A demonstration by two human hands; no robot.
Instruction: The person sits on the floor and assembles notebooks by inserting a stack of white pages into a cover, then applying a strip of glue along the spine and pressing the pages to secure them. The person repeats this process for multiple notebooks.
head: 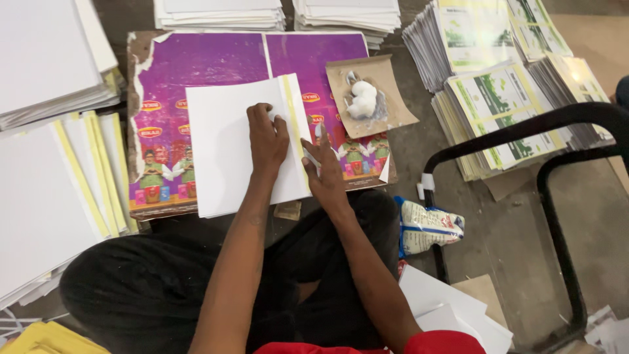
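Left fingertips [262,111] (curled under) hidden

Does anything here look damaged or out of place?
Yes: the purple printed cardboard sheet under the white card stack is torn along its top-left edge, bare brown showing. A white paste blob sits on a brown card scrap.

Person wears black trousers and a red short-sleeved top; both forearms bare, no rings or wristwear visible.
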